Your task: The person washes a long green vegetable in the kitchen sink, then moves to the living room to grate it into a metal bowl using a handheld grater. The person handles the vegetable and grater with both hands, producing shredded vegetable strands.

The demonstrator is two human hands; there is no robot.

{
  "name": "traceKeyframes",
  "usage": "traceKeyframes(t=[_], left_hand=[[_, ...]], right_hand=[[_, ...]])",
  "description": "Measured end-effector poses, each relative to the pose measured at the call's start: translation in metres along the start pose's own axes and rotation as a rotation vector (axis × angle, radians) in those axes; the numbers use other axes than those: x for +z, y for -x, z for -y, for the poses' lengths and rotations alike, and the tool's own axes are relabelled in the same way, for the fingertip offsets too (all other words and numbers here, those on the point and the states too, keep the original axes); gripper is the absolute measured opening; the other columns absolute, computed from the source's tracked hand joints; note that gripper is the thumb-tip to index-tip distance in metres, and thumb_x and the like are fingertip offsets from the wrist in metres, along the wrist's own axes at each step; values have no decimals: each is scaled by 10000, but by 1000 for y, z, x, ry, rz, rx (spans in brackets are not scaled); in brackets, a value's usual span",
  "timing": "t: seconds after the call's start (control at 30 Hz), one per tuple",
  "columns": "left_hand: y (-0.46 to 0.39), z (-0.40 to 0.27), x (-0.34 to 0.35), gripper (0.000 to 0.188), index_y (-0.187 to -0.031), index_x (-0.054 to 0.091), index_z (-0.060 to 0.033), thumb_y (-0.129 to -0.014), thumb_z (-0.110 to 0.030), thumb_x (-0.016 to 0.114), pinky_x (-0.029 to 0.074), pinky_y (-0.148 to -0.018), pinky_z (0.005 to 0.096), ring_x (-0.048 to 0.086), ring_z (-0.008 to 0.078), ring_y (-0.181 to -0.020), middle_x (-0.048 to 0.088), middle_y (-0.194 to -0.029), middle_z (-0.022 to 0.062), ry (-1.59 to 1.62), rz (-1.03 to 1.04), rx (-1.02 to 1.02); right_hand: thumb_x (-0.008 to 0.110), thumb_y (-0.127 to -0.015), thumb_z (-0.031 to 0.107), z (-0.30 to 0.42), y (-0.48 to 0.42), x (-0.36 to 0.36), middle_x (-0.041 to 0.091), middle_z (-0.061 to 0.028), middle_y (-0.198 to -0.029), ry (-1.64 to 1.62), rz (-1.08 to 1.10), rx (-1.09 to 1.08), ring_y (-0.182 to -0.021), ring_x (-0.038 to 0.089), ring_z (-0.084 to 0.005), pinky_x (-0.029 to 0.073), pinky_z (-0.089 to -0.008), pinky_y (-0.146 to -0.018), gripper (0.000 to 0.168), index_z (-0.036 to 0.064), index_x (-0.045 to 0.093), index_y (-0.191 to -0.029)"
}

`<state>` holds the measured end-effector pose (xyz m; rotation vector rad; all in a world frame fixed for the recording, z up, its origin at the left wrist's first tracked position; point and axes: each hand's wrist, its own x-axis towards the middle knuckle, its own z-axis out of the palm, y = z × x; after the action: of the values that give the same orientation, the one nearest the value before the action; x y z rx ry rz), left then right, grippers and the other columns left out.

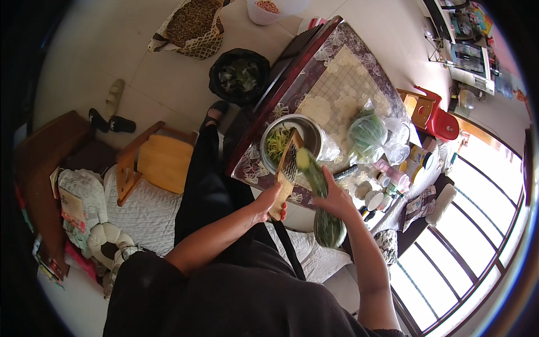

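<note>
My left hand (270, 202) grips the lower end of a wooden grater (284, 185), whose upper end leans into a steel bowl (313, 122). Green and yellow vegetable shreds (276, 145) lie in the bowl's left part. Around the narrow middle of a long green squash (329, 229) my right hand (337, 198) is closed. The squash's cut, pale yellow end is beside the grater's metal teeth; whether they touch I cannot tell. Its thick, rounded end points back toward my body.
On the cloth-covered table (332, 80) are a plastic bag of green vegetables (368, 132), a black-handled item (345, 172) and several jars (412, 168). A black-lined bin (239, 76) stands by the table's left edge. A wooden chair (162, 162) is at my left, and a red stool (442, 120) beyond the table.
</note>
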<state>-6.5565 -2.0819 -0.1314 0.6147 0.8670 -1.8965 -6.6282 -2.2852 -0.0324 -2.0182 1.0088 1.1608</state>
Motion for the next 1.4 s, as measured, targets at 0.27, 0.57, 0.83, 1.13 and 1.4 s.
traceKeyframes(t=[0.27,0.57,0.83,1.13,1.4], left_hand=[[2,-2,-7,467,-1044,459,-86,-940,-526,339,473,-507,398,517,228,-530,517,-708,97,-86,1,-33],[2,-4,-4,471,-1071,436,-88,-938,-528,333,480,-517,399,522,231,-539,508,-722,91,-105,-16,-13],[4,-11,-7,464,-1080,429,-84,-938,-520,352,487,-520,391,525,219,-542,515,-729,92,-69,-35,-30],[7,-13,-6,467,-1078,437,-88,-942,-523,335,492,-520,395,531,228,-539,512,-721,92,-133,14,-30],[10,-18,-2,470,-1105,423,-97,-937,-528,339,487,-506,399,526,220,-524,514,-718,92,-122,-25,-34]], right_hand=[[653,-628,344,4,-59,2,612,-235,-1062,30,-3,140,-980,596,-375,451,-398,-845,987,171,143,-1455],[666,-609,395,25,-16,-18,626,-221,-1050,114,176,73,-999,597,-361,454,-428,-860,1022,189,130,-1455],[678,-622,313,-8,-33,-19,584,-222,-1147,-100,89,64,-1047,577,-363,430,-385,-909,1003,186,140,-1459],[662,-633,403,1,-87,4,612,-228,-1082,-38,16,171,-1014,590,-371,443,-414,-869,1024,177,100,-1458],[672,-641,373,8,-7,-8,593,-235,-1127,-91,163,-52,-1022,582,-387,441,-407,-890,1001,176,126,-1457]])
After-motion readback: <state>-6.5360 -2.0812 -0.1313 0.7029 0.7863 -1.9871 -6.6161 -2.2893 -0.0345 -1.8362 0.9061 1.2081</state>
